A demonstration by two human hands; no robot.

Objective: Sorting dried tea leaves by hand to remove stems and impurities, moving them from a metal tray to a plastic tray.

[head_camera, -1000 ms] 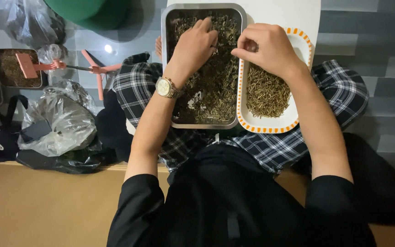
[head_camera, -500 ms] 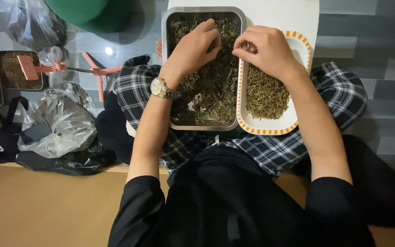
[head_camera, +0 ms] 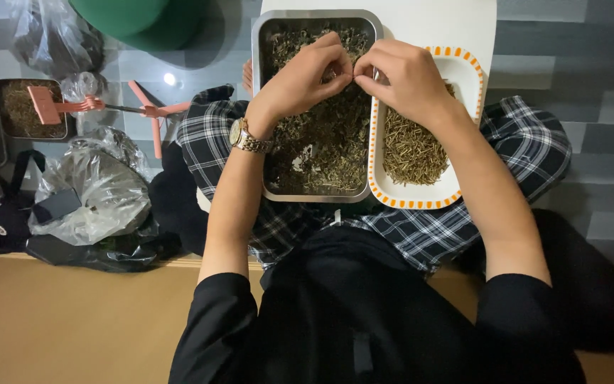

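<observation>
A metal tray (head_camera: 259, 85) full of dark dried plant bits rests on my lap. Beside it on the right lies a white dish with an orange patterned rim (head_camera: 463, 64), holding a pile of sorted yellowish stems (head_camera: 410, 149). My left hand (head_camera: 307, 75), with a gold watch on the wrist, and my right hand (head_camera: 403, 75) meet fingertip to fingertip over the tray's upper right part. Both pinch at a small piece between them; the piece itself is too small to make out.
On the floor to the left stand a small dark container of the same dried material (head_camera: 19, 110) with a pink scoop (head_camera: 58, 107), crumpled clear plastic bags (head_camera: 97, 188), a pink-handled tool (head_camera: 152, 114) and a green round object (head_camera: 143, 21). A tan surface (head_camera: 72, 320) fills the near left.
My right hand has moved left from over the white dish to the tray's edge, and the left hand has risen to meet it. The view has shifted slightly.
</observation>
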